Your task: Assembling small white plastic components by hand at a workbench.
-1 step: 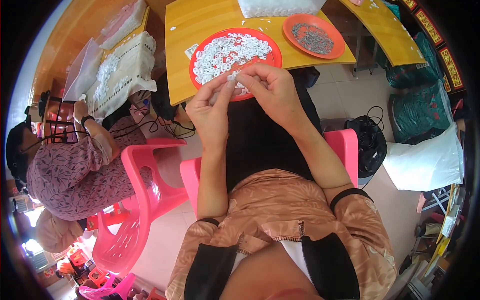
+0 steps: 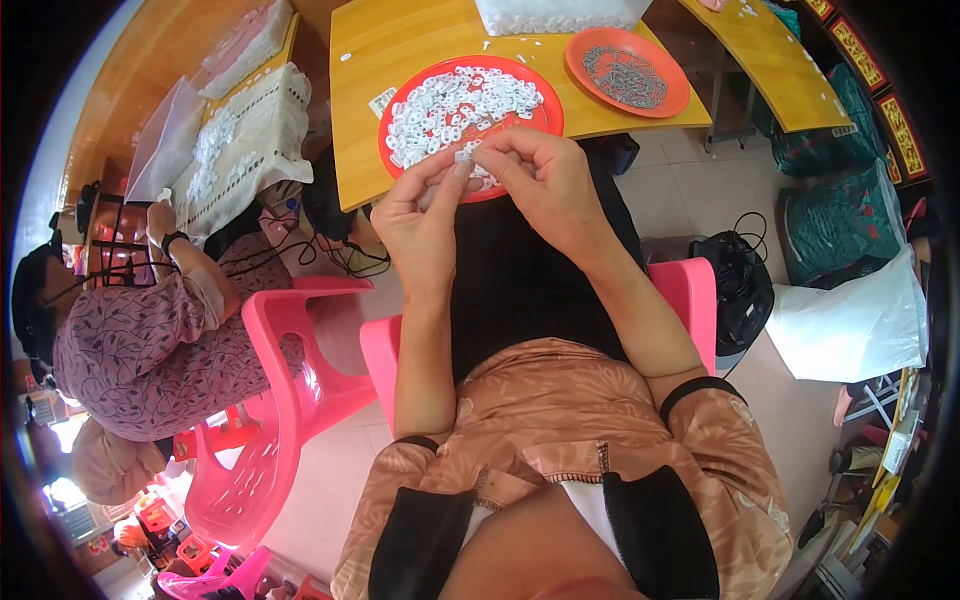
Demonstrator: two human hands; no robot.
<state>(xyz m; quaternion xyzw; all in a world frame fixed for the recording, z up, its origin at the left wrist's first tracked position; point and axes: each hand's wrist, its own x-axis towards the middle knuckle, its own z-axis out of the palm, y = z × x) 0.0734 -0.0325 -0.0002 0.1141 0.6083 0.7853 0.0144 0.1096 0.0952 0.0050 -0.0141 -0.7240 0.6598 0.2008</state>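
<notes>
My left hand (image 2: 425, 210) is closed, with a small white plastic clip (image 2: 462, 156) pinched at the tips of its thumb and finger. Right beside it, my right hand (image 2: 545, 185) is closed too, thumb and forefinger brought to the clip; anything small between them is hidden. Both hands are over the near rim of a red plate (image 2: 552, 112). Many loose white clips (image 2: 440, 110) with holes in them lie on that plate. To its right an orange plate (image 2: 578, 62) holds a pile of small grey metal nails (image 2: 628, 80).
The plates stand on a yellow wooden table (image 2: 360, 60), with a clear bin (image 2: 562, 16) of white pieces behind. At left, a person (image 2: 150, 340) sits by a cloth (image 2: 270, 120) bearing white pieces. A pink chair (image 2: 275, 400) stands between us. Sacks (image 2: 850, 320) lie at right.
</notes>
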